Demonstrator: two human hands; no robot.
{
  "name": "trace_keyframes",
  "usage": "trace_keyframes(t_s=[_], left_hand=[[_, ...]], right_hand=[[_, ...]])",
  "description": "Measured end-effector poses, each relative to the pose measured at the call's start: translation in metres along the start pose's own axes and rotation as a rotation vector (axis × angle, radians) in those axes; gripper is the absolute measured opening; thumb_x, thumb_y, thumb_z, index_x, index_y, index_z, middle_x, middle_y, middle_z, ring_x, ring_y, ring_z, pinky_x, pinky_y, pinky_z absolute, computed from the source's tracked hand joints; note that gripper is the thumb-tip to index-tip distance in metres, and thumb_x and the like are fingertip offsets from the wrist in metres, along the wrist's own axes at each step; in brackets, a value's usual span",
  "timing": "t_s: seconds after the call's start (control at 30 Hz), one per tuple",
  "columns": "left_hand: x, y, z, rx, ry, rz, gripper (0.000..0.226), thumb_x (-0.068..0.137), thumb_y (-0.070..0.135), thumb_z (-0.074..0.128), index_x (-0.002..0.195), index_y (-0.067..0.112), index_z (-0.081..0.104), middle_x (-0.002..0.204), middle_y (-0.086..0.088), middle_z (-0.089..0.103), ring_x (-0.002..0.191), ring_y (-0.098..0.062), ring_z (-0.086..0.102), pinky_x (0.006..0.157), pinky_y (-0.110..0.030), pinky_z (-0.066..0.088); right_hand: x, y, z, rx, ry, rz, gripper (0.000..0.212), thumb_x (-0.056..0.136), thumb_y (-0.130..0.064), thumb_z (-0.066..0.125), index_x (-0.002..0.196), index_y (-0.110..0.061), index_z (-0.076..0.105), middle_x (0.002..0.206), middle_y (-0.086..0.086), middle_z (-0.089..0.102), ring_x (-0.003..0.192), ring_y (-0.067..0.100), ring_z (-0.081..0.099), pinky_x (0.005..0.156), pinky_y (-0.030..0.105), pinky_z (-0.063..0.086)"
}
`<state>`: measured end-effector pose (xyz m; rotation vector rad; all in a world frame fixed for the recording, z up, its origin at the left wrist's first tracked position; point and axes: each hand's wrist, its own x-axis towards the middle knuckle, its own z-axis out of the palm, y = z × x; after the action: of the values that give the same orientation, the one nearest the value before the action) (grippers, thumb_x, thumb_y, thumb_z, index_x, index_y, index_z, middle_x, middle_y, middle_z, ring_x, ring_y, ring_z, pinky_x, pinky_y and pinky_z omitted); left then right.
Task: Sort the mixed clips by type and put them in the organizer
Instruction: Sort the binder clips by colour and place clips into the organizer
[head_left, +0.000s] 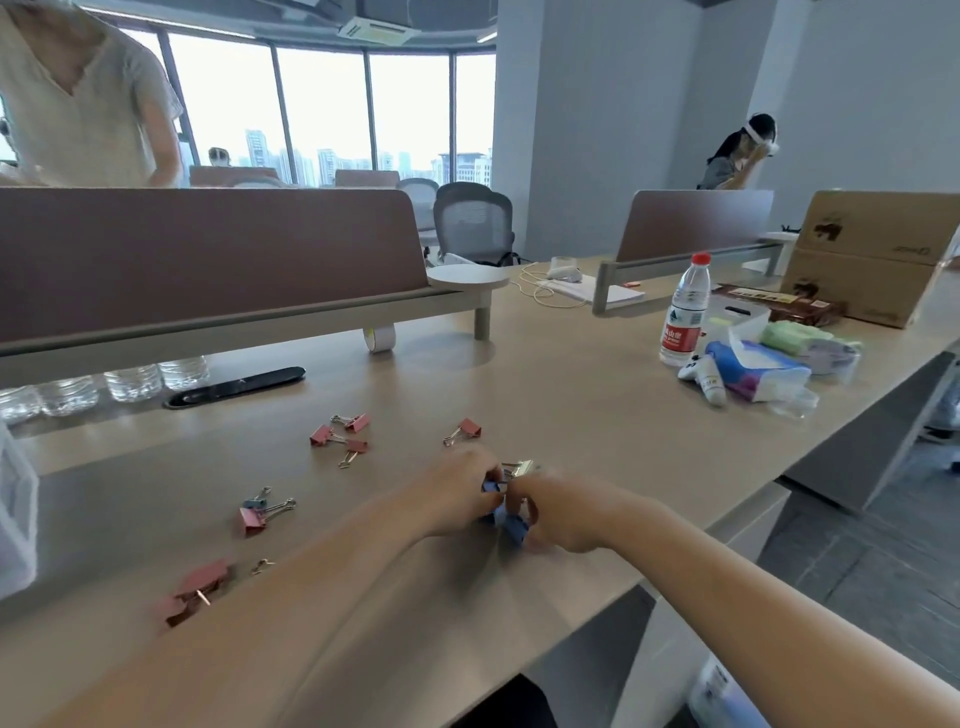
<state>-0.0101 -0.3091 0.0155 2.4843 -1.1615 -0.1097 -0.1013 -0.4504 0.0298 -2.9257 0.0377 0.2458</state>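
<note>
The blue clips (511, 526) sit near the front edge of the desk (597, 415), pinched between curled fingers of the left hand (457, 493) and right hand (563, 514) (detail blurred). Scattered pink clips (340, 436) lie to their left.

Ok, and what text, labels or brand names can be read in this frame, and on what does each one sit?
Nothing reads cleanly enough to quote.
Water bottle, red label: white Chinese characters, blurred.
Cardboard box: dark logos and a small word, too small.
White tube: dark lettering, too small.
Brown packet: yellow strip of print, blurred.
Binder clips: no text seen.
</note>
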Motion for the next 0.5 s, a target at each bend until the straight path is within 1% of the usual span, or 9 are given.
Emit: trace_keyframes(t_s=[0.07,0.17,0.2,0.27,0.33,0.37,0.4,0.43,0.5], left_hand=[[0.000,0.003,0.002,0.031,-0.033,-0.002,0.013,0.086,0.017,0.060,0.098,0.014,0.064,0.104,-0.003,0.060,0.093,-0.019,0.054,0.077,-0.032,0.045],[0.000,0.002,0.005,0.061,-0.062,0.005,0.005,0.087,0.018,0.059,0.091,0.018,0.058,0.099,0.001,0.055,0.089,-0.016,0.049,0.074,-0.029,0.041],[0.000,0.001,0.005,0.066,-0.067,0.008,0.006,0.087,0.018,0.059,0.093,0.019,0.058,0.099,0.002,0.054,0.090,-0.016,0.049,0.075,-0.029,0.041],[0.000,-0.001,0.007,0.075,-0.068,0.006,0.015,0.088,0.018,0.058,0.103,0.016,0.061,0.106,-0.001,0.057,0.097,-0.020,0.053,0.081,-0.031,0.044],[-0.002,0.000,0.007,0.094,-0.072,0.023,0.025,0.090,0.015,0.052,0.112,0.016,0.063,0.106,-0.004,0.059,0.097,-0.023,0.055,0.079,-0.031,0.045],[-0.003,0.001,0.006,0.105,-0.080,0.041,0.029,0.090,0.012,0.050,0.115,0.017,0.063,0.103,-0.004,0.058,0.093,-0.023,0.055,0.075,-0.030,0.042],[-0.005,0.001,0.006,0.112,-0.096,0.056,0.031,0.091,0.011,0.047,0.116,0.019,0.064,0.101,-0.004,0.057,0.090,-0.023,0.053,0.073,-0.028,0.039],[-0.006,0.000,0.006,0.116,-0.110,0.067,0.032,0.092,0.011,0.047,0.116,0.020,0.064,0.103,-0.005,0.056,0.091,-0.023,0.053,0.072,-0.027,0.037],[-0.009,-0.004,0.004,0.126,-0.130,0.068,0.027,0.092,0.016,0.051,0.113,0.020,0.066,0.108,-0.005,0.055,0.095,-0.024,0.054,0.074,-0.027,0.038]], right_hand=[[-0.001,0.001,0.000,-0.043,-0.009,0.001,0.028,0.086,-0.031,0.066,0.109,-0.015,0.063,0.103,-0.001,0.053,0.095,0.029,0.061,0.066,0.030,0.043],[-0.002,0.006,-0.002,-0.014,-0.023,0.039,0.032,0.081,-0.033,0.071,0.105,-0.013,0.061,0.104,0.003,0.057,0.091,0.027,0.060,0.072,0.035,0.048],[-0.002,0.008,-0.004,0.021,-0.002,0.048,0.031,0.080,-0.033,0.072,0.101,-0.014,0.059,0.102,0.002,0.055,0.090,0.026,0.058,0.073,0.035,0.047],[0.000,0.015,-0.009,0.049,0.075,0.055,0.025,0.078,-0.032,0.073,0.085,-0.020,0.052,0.096,-0.001,0.052,0.087,0.024,0.053,0.072,0.033,0.043],[0.002,0.018,-0.014,0.064,0.145,0.062,0.031,0.076,-0.030,0.073,0.076,-0.025,0.042,0.092,-0.002,0.050,0.084,0.021,0.049,0.069,0.031,0.038],[0.004,0.021,-0.016,0.083,0.172,0.070,0.028,0.077,-0.028,0.073,0.078,-0.023,0.045,0.093,-0.002,0.051,0.084,0.021,0.049,0.069,0.031,0.039],[0.005,0.022,-0.018,0.104,0.193,0.075,0.024,0.077,-0.026,0.072,0.086,-0.020,0.051,0.095,-0.002,0.053,0.085,0.021,0.051,0.070,0.030,0.040],[0.008,0.024,-0.018,0.127,0.204,0.078,0.027,0.079,-0.024,0.071,0.098,-0.016,0.054,0.098,-0.002,0.054,0.087,0.020,0.052,0.072,0.030,0.041],[0.013,0.027,-0.017,0.169,0.190,0.070,0.043,0.082,-0.019,0.068,0.121,-0.015,0.052,0.101,-0.003,0.055,0.091,0.018,0.052,0.076,0.028,0.042]])
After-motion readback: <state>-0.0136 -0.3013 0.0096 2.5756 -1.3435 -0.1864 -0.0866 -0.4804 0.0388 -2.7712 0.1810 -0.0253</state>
